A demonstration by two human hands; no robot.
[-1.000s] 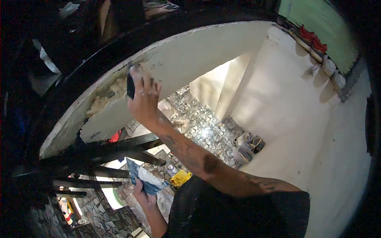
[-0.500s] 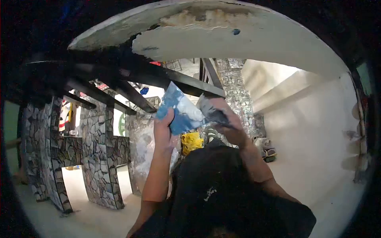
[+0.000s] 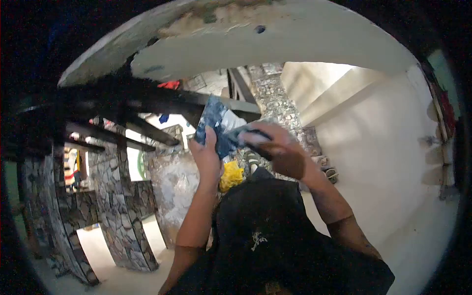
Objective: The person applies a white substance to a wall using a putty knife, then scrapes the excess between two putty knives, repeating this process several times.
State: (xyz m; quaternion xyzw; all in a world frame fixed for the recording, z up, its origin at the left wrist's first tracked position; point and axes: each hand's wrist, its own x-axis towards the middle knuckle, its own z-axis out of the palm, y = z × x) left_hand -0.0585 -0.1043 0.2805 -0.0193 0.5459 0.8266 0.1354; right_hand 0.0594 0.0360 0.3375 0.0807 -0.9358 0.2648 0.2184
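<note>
My left hand (image 3: 206, 157) grips a flat blue board (image 3: 209, 113), with the thumb lying over its near face. A lump of white putty (image 3: 231, 121) sits on the board, and pale smears mark the surface around it. My right hand (image 3: 282, 150) is wrapped round the dark handle of a putty knife (image 3: 259, 139). The knife's blade points left and lies over the board's lower right part, near the putty; motion blur hides whether it touches.
Overhead runs a pale, partly coated surface (image 3: 275, 46) with a stained, rough edge. Dark beams (image 3: 147, 129) cross at left above stone-patterned pillars (image 3: 110, 196). A yellow crumpled thing (image 3: 231, 176) lies below my hands. Footwear (image 3: 330, 174) stands by the right wall (image 3: 373, 147).
The putty knife has moved left and down over the board, its handle now showing more plainly. The board stands more upright, and the whole view has shifted slightly.
</note>
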